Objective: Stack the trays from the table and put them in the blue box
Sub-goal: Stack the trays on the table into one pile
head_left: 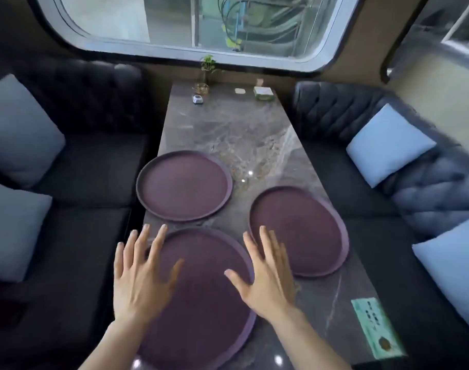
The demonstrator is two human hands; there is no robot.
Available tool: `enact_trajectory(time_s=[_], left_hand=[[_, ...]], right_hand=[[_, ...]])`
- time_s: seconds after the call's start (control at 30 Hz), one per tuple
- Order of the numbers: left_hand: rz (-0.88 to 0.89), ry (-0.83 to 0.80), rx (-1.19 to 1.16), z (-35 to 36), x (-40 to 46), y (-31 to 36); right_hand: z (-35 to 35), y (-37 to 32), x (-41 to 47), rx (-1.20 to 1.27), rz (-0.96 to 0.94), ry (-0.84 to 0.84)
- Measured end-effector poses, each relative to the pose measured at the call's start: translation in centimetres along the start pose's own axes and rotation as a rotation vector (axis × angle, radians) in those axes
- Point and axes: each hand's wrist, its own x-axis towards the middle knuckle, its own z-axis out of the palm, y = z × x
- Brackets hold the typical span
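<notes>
Marble table (254,134): three trays (184,186), perhaps purple.

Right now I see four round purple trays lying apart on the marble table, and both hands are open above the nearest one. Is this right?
Not quite: the head view shows three trays, not four, the near tray, the right tray and the far tray. They do lie apart on the marble table, with the left hand and right hand open above the nearest.

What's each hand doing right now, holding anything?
Left hand: open, fingers spread over the nearest tray, holding nothing.
Right hand: open, fingers spread over the same tray's right edge, holding nothing.
</notes>
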Motion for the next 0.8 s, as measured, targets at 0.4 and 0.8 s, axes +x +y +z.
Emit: enact_trajectory(time_s=[0.4, 0.8], left_hand=[[-0.046, -0.494, 0.098, 8.0, -6.5, -5.2], [-0.003, -0.582, 0.156, 9.7, -8.6, -0.5]], right_hand=[[11.1, 1.7, -5.1, -0.034, -0.113, -0.333], [10.8, 6.9, -8.2, -0.102, -0.027, -0.287]])
